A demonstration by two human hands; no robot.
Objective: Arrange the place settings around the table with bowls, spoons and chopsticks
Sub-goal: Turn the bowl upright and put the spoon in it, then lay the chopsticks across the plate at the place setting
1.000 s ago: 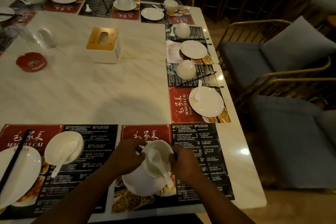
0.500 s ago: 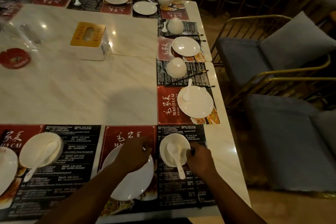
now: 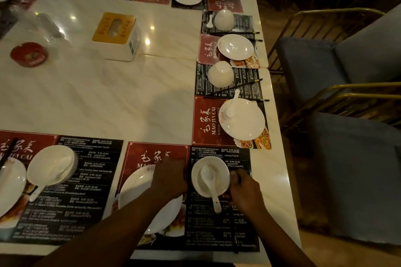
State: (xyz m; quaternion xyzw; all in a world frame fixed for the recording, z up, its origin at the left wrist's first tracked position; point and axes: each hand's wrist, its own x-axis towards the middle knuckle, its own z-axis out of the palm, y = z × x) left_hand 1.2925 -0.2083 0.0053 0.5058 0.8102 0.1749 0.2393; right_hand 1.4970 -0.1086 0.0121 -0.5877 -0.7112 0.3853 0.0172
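Head view, my only one: I see the small round white ceramic bowl (image 3: pixel 210 176) sitting upright on the black half of the printed paper placemat (image 3: pixel 221 223), just right of the wide white dinner plate (image 3: pixel 138 193) — the white ceramic soup spoon (image 3: pixel 210 184) lies in it, scoop up-frame, handle running down over the near rim toward me. Left hand (image 3: pixel 168 176) rests over the plate's upper right edge, fingers curled at the bowl's left side; whether they touch the bowl I cannot tell. Right hand (image 3: pixel 244 188) sits against the bowl's right rim, fingers bent and close together, a thin dark stick — likely a chopstick — showing by its knuckles. Judging by that, chopsticks go down next, right of the bowl, lengthwise like the spoon handle, and my right hand is nearer
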